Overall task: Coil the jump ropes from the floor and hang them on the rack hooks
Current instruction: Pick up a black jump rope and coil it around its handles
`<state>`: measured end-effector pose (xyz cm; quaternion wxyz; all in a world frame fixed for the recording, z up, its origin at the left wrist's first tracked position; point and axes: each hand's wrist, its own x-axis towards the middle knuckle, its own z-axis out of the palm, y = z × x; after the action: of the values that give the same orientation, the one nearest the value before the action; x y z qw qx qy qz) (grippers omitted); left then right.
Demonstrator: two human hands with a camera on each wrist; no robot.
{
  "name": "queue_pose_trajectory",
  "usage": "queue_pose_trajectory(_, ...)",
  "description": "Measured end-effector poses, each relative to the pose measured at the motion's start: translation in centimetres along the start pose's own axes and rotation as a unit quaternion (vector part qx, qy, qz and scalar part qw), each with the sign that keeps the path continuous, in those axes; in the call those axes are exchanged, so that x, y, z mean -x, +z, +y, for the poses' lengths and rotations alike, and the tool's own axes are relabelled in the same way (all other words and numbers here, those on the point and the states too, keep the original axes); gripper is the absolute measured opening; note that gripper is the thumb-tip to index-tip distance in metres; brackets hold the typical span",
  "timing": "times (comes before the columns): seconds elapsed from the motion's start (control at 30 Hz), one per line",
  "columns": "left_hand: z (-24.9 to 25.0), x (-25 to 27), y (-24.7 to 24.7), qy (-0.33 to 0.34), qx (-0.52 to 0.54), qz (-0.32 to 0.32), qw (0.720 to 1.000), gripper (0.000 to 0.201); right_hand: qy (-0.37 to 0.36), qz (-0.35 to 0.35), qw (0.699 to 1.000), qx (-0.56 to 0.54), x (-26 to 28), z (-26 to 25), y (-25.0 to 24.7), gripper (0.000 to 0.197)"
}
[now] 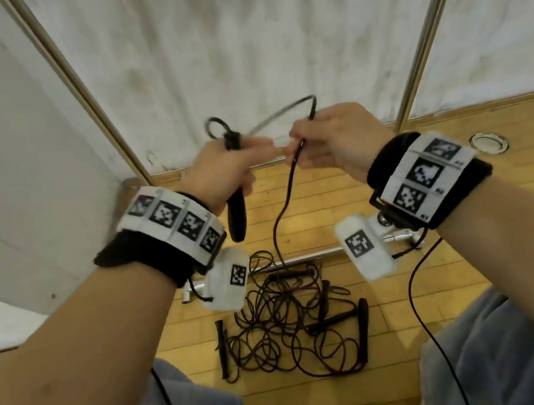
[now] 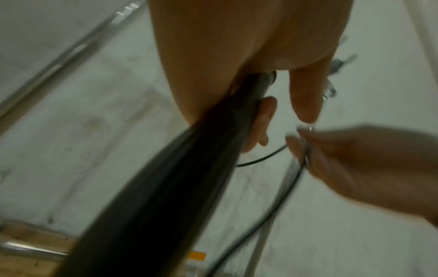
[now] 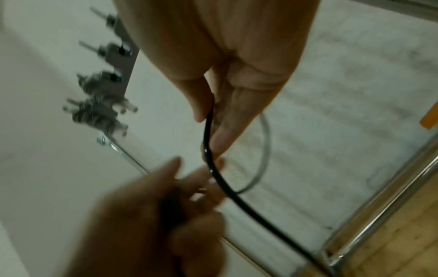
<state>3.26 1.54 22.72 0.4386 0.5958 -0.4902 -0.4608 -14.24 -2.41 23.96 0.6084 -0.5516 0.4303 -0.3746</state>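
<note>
Setting: wooden floor (image 1: 394, 183), whitish wall behind; two metal rack poles (image 1: 94, 99) slant up the wall, one off to each outer side of the raised hands.
Left hand (image 1: 222, 170): fingers curled round a black handle (image 1: 237, 217) of a jump rope; handle's lower end sticks out below the fist toward the wrist, top end pokes out above the thumb.
Left wrist view: same handle (image 2: 166, 187) runs up into the palm, blurred; index finger straighter than the rest.
Rope loop (image 1: 267, 119): thin black cord leaves the handle top, arcs above and between both hands, motion-blurred.
Right hand (image 1: 333, 144): thumb and fingers pinch the cord (image 1: 288, 192) just beside the left hand's fingertips; hands near, not clearly touching.
Right wrist view: cord (image 3: 213, 159) comes out between thumb and index finger, drops down past the left hand.
Cord tail: hangs from under the right hand to the floor.
Floor pile (image 1: 290, 323): tangle of more black ropes with several handles, well below both hands, between the person's knees.
Rack base bar (image 1: 308, 257): lies on the floor just beyond the pile.
Hooks (image 3: 104, 105): metal pegs on the rack, up-left of the right hand, blurred.
</note>
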Motion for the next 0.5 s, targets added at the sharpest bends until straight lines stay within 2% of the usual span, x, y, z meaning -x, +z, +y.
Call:
queue_pose_trajectory(0.1, -1.0, 0.5, 2.7, 0.002, -0.187, -0.087, 0.979, 0.032, -0.034, 0.012, 0.994, -0.101, 0.4, -1.4, 0.1, 0.012)
queue_pose_trajectory(0.2, -2.1, 0.4, 3.9, -0.007, -0.326, -0.093, 0.941, 0.029, -0.075, 0.046, 0.982, -0.167, 0.1, -2.9, -0.7, 0.011)
queue_pose_trajectory(0.27, -2.5, 0.3, 3.8, -0.007, -0.364, -0.106, 0.925, 0.026, -0.097, 0.081, 0.966, -0.224, -0.2, -4.0, -2.0, 0.012)
queue_pose_trajectory(0.33, -2.3, 0.2, 3.6, 0.013, -0.323, -0.088, 0.942, 0.031, -0.103, 0.114, 0.953, -0.263, -0.4, -4.4, -3.2, 0.018)
queue_pose_trajectory(0.4, -1.6, -0.2, 3.0, 0.029, -0.203, -0.023, 0.979, 0.032, -0.074, 0.12, 0.958, -0.249, -0.5, -4.0, -3.8, 0.021)
queue_pose_trajectory(0.47, -0.8, -0.7, 2.4, 0.03, -0.074, 0.024, 0.997, 0.031, -0.021, 0.086, 0.978, -0.19, -0.5, -3.0, -3.5, 0.017)
queue_pose_trajectory(0.5, -0.5, -1.0, 2.2, 0.028, -0.028, 0.032, 0.999, 0.031, 0.002, 0.055, 0.986, -0.155, -0.4, -2.4, -3.2, 0.022)
